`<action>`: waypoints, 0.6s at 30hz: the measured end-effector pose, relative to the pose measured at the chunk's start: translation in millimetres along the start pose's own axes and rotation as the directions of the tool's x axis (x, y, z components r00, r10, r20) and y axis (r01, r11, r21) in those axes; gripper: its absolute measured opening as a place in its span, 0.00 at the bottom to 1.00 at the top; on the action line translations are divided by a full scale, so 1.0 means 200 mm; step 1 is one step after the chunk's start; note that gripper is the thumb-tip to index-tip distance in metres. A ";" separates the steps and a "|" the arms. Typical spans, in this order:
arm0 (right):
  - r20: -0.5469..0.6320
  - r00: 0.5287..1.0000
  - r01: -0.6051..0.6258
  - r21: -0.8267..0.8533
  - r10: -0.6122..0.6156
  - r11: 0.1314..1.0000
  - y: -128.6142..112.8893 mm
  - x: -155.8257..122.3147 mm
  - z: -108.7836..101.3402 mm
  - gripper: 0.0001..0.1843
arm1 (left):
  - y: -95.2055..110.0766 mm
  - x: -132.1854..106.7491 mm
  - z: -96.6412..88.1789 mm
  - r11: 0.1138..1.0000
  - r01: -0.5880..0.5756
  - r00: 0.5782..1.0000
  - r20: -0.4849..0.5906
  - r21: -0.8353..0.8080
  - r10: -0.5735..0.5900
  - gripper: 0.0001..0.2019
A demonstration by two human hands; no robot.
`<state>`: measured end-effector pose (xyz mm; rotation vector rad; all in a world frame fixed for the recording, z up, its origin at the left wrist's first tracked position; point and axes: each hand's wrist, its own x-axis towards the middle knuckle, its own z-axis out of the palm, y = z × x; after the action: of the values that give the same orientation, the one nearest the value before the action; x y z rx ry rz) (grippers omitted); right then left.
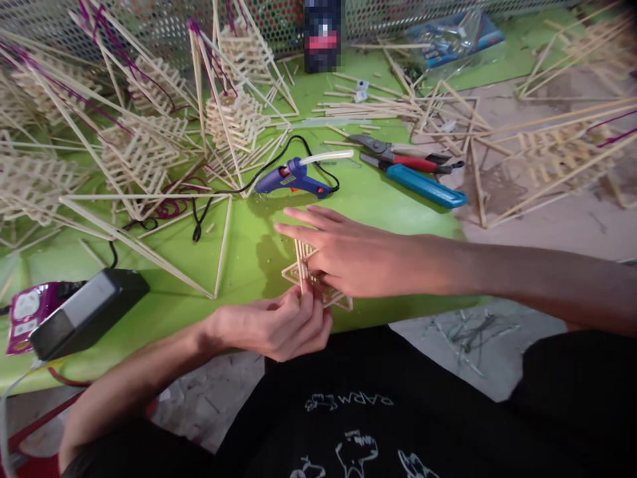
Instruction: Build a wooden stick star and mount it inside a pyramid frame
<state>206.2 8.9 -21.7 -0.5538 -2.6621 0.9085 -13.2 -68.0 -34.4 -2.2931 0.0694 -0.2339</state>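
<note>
A small frame of thin wooden sticks (343,302) lies at the near edge of the green table, mostly covered by my hands. My left hand (283,325) is closed, its fingertips pinching a stick at the frame's near left side. My right hand (348,249) reaches over the top from the right. Its thumb and forefinger appear to grip the frame, while the other fingers stretch out to the left. Just beyond them, a blue glue gun (286,179) lies on its side with a clear glue stick in its back.
Several stick lattices with purple string (142,149) crowd the back left. Pruning shears (398,153) and a teal cutter (425,186) lie right of the glue gun. Loose sticks (368,108) are behind. A dark box (89,315) stands at left; a black cord (253,182) crosses the table.
</note>
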 end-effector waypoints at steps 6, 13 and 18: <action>-0.048 0.999 0.005 0.008 -0.005 1.000 -0.02 -0.01 0.02 0.12 | -0.05 0.00 0.00 0.990 0.038 0.997 -0.056 -0.132 -0.045 0.12; 0.034 0.999 -0.025 -0.024 0.026 0.999 0.05 -0.03 0.01 0.09 | -0.06 -0.05 0.08 0.848 0.297 0.926 -0.082 -0.440 -0.367 0.12; -0.051 0.995 -0.083 0.033 0.085 0.996 0.07 -0.07 0.02 0.07 | -0.03 -0.04 0.12 0.341 0.680 0.629 0.278 -0.649 -0.726 0.32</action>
<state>221.0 9.9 -35.7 -0.6779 -2.5907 0.9435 -17.2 -44.4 -47.3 -2.9541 -1.0427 -0.8693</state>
